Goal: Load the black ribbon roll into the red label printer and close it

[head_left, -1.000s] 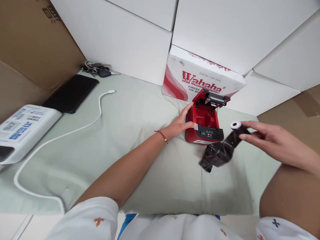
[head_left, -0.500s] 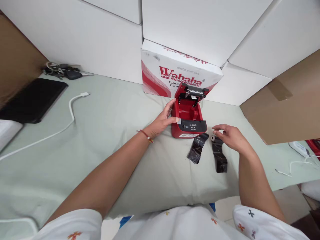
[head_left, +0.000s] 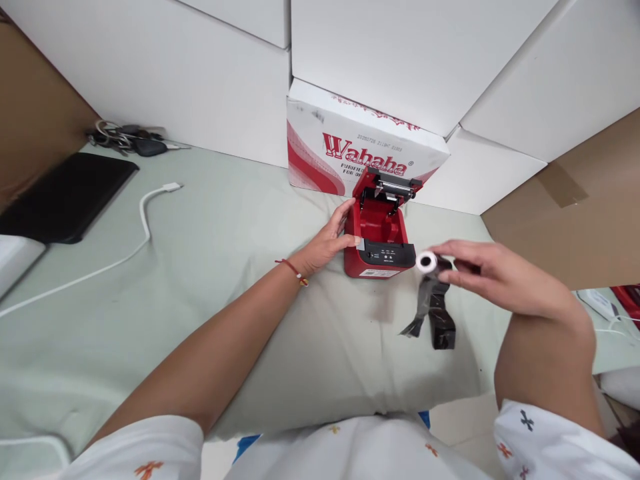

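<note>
A small red printer [head_left: 354, 263] stands on the cloth with its lid [head_left: 387, 185] tilted up and its red inner bay showing. My left hand [head_left: 330, 240] grips its left side, thumb on the black front panel and fingers along the side wall. To the right of the printer, my right hand [head_left: 475, 267] holds a roll [head_left: 426, 263] with a white end and a dark core hole, pinched between thumb and fingers above the cloth. A thin black strip [head_left: 424, 308] hangs from the roll. Below it lies another black strip [head_left: 443, 328], its upper part overlapped by the hanging one.
Behind the printer leans a white and red carton [head_left: 320, 150] against white panels. Keys [head_left: 133, 141], a dark flat tablet-like object [head_left: 67, 200] and a white cable [head_left: 143, 213] lie to the left. A brown cardboard wall [head_left: 570, 233] rises at the right.
My right hand has taken hold of a roll and lifted it off the cloth. The black strip in front of the printer is gone from its spot. My left hand stays on the printer.
</note>
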`<control>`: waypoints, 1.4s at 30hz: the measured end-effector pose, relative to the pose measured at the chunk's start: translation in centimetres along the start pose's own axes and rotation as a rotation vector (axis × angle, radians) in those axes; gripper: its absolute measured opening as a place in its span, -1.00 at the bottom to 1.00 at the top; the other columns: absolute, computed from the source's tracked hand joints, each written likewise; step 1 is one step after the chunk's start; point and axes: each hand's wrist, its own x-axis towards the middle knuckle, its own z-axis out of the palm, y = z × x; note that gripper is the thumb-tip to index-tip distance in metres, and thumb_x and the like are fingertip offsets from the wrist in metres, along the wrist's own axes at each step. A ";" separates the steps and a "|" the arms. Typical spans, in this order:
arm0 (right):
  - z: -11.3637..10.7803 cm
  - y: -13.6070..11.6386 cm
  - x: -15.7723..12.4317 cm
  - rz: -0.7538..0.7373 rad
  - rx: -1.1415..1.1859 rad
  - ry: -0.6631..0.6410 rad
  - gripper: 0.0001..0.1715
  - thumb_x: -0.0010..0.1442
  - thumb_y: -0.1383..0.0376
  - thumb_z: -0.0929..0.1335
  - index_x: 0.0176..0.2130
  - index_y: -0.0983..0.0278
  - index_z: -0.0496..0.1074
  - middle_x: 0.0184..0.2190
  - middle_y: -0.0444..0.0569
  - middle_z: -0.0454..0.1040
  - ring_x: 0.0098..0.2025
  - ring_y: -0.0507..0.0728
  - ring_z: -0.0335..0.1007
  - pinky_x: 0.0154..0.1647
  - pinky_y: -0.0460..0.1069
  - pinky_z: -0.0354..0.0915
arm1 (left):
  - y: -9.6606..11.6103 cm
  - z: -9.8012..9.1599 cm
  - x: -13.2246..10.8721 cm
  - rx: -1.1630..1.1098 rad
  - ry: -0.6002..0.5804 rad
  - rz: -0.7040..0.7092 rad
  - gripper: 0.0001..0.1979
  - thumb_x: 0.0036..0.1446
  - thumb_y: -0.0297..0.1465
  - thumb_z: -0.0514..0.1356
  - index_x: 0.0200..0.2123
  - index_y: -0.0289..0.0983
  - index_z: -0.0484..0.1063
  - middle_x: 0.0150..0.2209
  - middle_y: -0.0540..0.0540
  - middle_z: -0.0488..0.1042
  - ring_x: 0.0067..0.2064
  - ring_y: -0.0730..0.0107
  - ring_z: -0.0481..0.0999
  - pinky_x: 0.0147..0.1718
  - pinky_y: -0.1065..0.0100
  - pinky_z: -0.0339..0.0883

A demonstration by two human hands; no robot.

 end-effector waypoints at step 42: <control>6.0 -2.2 10.7 0.017 -0.293 0.317 -0.58 0.56 0.21 0.31 0.25 0.19 0.62 0.16 0.09 0.70 0.15 0.26 0.61 0.23 0.17 0.48 | 0.7 0.6 -0.2 -0.004 0.009 -0.023 0.05 0.19 -0.15 0.44 0.62 -0.03 0.01 0.70 -0.21 -0.02 0.71 -0.16 -0.03 0.67 -0.20 -0.11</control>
